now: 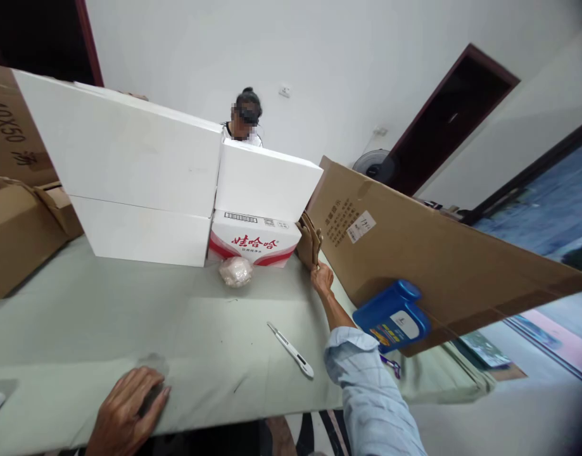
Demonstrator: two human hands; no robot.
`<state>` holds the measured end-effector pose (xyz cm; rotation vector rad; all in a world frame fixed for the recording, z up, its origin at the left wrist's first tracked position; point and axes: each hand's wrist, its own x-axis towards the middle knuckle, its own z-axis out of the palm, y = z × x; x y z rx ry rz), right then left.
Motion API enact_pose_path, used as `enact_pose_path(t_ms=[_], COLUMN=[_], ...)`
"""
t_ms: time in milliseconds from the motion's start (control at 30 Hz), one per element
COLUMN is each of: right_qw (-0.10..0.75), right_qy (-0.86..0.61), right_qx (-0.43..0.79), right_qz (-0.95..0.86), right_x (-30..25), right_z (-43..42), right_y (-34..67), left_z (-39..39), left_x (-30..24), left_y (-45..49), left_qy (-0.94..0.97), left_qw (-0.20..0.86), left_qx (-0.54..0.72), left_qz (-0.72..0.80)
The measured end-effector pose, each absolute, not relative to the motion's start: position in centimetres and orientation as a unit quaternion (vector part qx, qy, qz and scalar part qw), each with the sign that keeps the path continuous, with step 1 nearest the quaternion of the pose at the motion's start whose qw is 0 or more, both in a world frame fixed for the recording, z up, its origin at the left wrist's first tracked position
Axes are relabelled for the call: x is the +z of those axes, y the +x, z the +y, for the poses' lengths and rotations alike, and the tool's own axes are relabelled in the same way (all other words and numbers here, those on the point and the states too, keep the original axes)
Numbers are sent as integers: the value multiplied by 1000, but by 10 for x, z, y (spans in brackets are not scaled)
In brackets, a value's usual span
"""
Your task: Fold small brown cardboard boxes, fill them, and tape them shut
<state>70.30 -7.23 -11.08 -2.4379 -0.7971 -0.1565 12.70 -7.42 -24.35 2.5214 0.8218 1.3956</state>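
My right hand (322,277) reaches far forward, its fingers closed on the near edge of some folded brown cardboard (309,242). That cardboard stands upright between a white box with red lettering (255,239) and a large brown cardboard panel (366,228). Low on the left, my left hand (129,405) rests on the green-covered table (196,342), thumb apart from the fingers and nothing visible held. A faint round grey patch (154,363) lies by its fingertips; I cannot tell what it is. A white utility knife (291,350) lies between my hands.
Plain white boxes (143,152) form a wall across the table. A clear plastic-wrapped bundle (236,272) sits before the lettered box. At right are a blue bottle (391,315) and purple-handled scissors (391,365). Brown cartons (25,234) stand left. Behind the boxes is a person (243,120).
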Motion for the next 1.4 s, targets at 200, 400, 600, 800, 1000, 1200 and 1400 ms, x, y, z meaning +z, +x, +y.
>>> enact_pose_path(t_ms=[200, 400, 600, 800, 1000, 1200, 1400], right_qw=[248, 242, 259, 323, 368, 399, 424], right_qy=[-917, -915, -904, -853, -757, -680, -657], right_qx=[-48, -67, -99, -104, -38, -21, -24], right_qz=[-309, -317, -324, -397, -538, -615, -622], right_x=[-114, -113, -107, -108, -163, -208, -228], right_z=[-75, -89, -100, -110, -136, -178, -203], right_y=[709, 711, 703, 661, 594, 499, 465], left_z=[-75, -76, -71, -74, -63, -8, 102], left_x=[-236, -235, -241, -226, -216, -172, -85], left_y=[130, 130, 132, 142, 145, 121, 32], left_qy=[839, 834, 825, 824, 812, 753, 578], left_qw=[69, 83, 112, 183, 218, 221, 88], left_qx=[465, 471, 478, 415, 369, 433, 582], left_qz=[275, 275, 280, 340, 396, 444, 565])
